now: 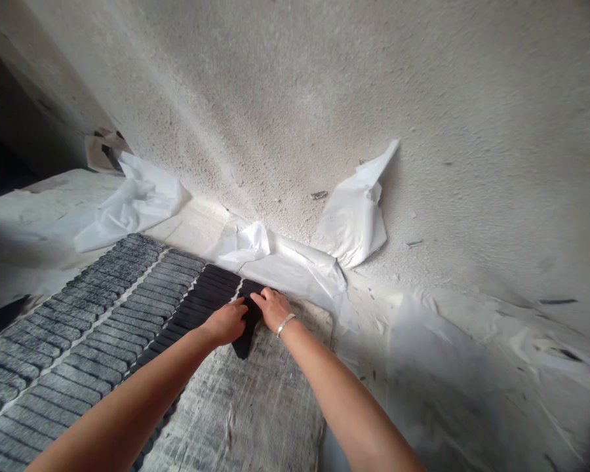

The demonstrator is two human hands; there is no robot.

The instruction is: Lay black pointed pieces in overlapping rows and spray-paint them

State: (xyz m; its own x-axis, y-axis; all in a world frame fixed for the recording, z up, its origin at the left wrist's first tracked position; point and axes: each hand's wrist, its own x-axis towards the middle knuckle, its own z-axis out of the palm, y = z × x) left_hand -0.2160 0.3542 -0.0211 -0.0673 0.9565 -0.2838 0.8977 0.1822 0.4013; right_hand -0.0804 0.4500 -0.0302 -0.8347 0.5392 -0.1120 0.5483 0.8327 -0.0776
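Observation:
Both hands meet at a small dark fabric piece near the far end of a worn grey board. My left hand has its fingers closed on the piece's left side. My right hand, with a silver bracelet at the wrist, pinches its upper right part. Just left of the hands runs a row of overlapping black pieces. Two rows of overlapping grey pieces, a nearer grey row and a farther grey row, lie further left.
A rough plastered wall rises behind the board. Crumpled white sheets lie along its foot: one at the left, one in the middle, and one leaning on the wall. More thin plastic sheeting covers the right side.

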